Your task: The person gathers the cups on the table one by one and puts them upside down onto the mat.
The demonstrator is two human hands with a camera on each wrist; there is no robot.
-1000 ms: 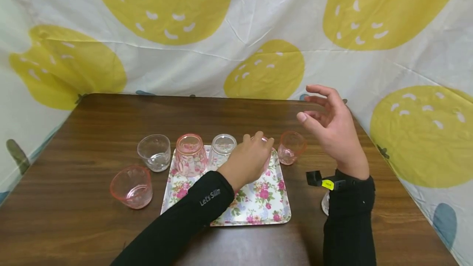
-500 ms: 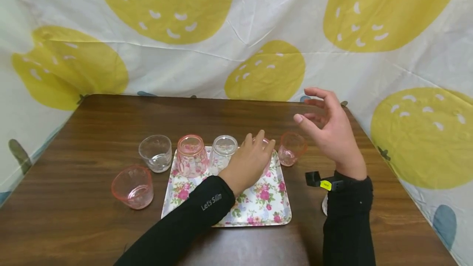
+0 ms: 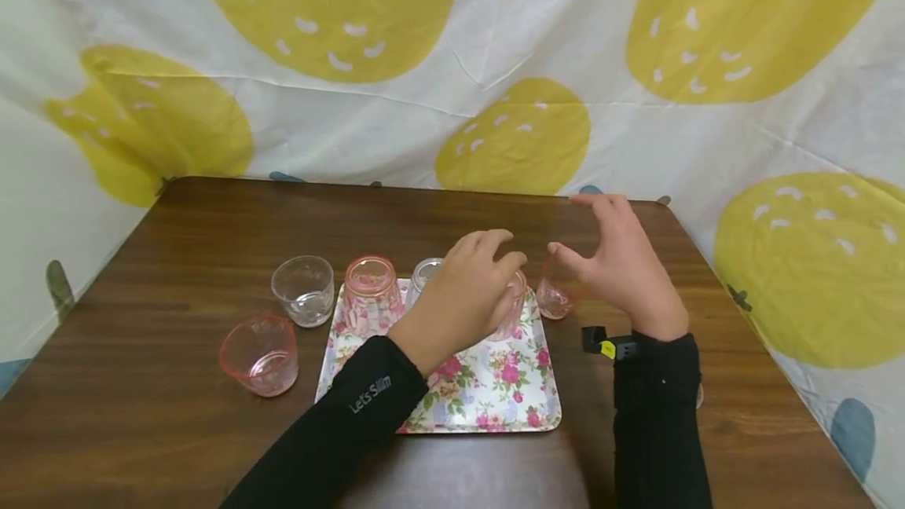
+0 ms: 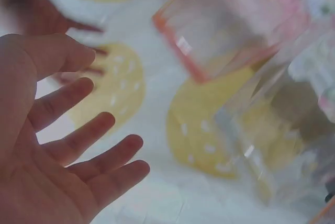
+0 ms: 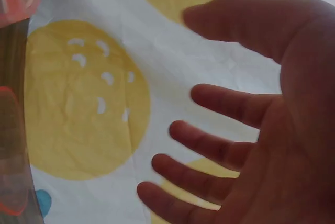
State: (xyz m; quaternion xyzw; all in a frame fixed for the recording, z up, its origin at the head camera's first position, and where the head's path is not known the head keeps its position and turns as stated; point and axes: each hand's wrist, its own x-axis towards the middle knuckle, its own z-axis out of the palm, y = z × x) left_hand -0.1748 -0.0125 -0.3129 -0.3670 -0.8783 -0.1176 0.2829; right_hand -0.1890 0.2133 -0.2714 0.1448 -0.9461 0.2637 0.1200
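Observation:
Along the back of a floral tray (image 3: 495, 407) three glasses stand upside down: a pink glass (image 3: 371, 297) on the left, a clear glass (image 3: 422, 273) mostly behind my left hand, and another pink glass (image 3: 514, 305) on the right. My left hand (image 3: 459, 289) hovers over the tray between these last two, fingers spread and palm bare in the left wrist view. Off to the right, my right hand (image 3: 618, 265) is held up with fingers apart and nothing in it. Just beyond its thumb, an upright pink glass (image 3: 553, 297) is partly covered by that hand.
Left of the tray, a clear glass (image 3: 304, 291) and a pink-rimmed glass (image 3: 261, 356) sit upright on the brown wooden table (image 3: 141, 415). Part of another glass (image 3: 700, 396) peeks out beside the right sleeve. A lemon-print cloth (image 3: 353, 132) hangs behind the table.
My left hand has come off the right-hand pink glass on the tray and shifted slightly left and up. My right hand has lowered and drifted left toward the upright pink glass.

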